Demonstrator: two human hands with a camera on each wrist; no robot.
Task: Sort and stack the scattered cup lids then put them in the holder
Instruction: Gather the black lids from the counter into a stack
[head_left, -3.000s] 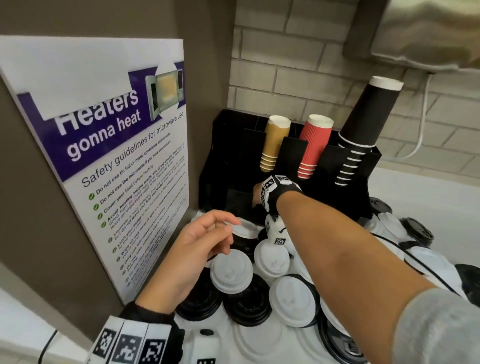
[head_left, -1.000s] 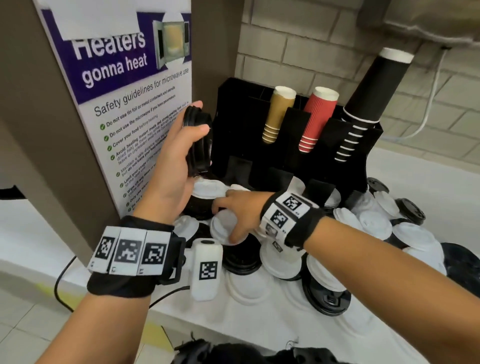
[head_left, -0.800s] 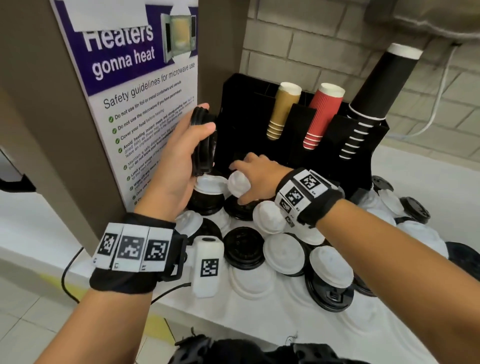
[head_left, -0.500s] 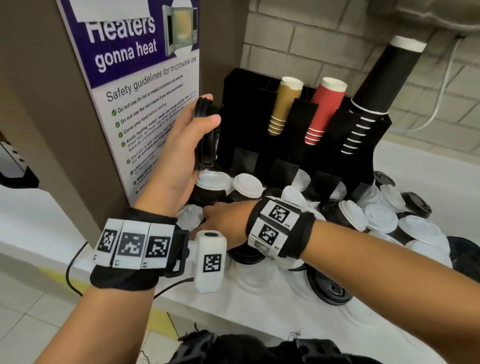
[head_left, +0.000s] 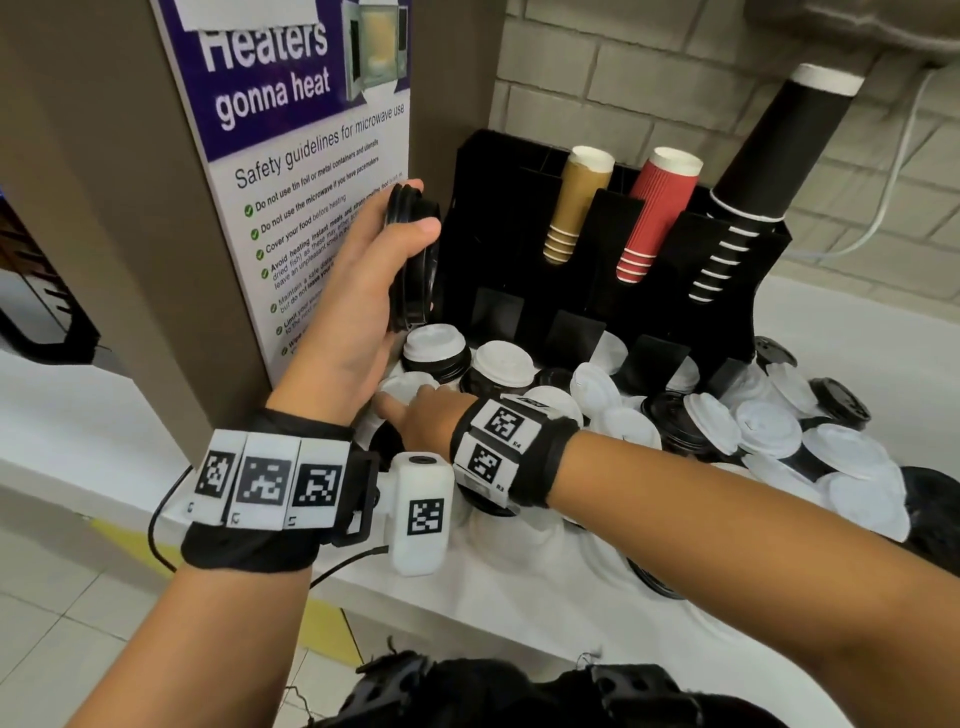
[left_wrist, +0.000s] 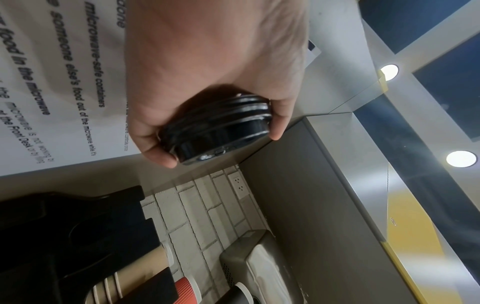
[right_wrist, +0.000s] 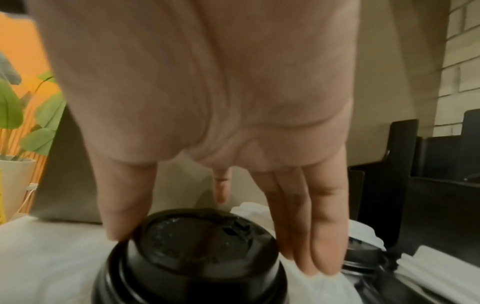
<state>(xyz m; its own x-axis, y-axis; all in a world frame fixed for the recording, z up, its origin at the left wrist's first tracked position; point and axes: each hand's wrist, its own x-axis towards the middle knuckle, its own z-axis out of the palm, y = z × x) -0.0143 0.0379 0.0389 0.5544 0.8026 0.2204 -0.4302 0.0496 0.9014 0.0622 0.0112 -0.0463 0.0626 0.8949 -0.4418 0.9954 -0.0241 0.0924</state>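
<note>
My left hand (head_left: 418, 210) is raised beside the poster and grips a short stack of black lids (head_left: 414, 270) held on edge; the left wrist view shows the stack (left_wrist: 215, 121) between thumb and fingers (left_wrist: 155, 152). My right hand (head_left: 402, 415) reaches low under the left wrist. In the right wrist view its thumb and fingers (right_wrist: 319, 236) pinch the dome of a black lid (right_wrist: 192, 267) lying on the counter. White lids (head_left: 504, 361) and black lids (head_left: 675, 431) lie scattered in front of the black holder (head_left: 493, 208).
Stacks of tan cups (head_left: 571, 208), red cups (head_left: 652, 218) and black cups (head_left: 763, 171) stand in the holder's upper slots. The poster panel (head_left: 291, 171) walls off the left. The white counter's front edge (head_left: 467, 613) is near me. A brick wall (head_left: 649, 88) is behind.
My right hand set a white lid among the lids near the holder, then dropped low under my left wrist onto a black lid. The left hand kept its stack raised.
</note>
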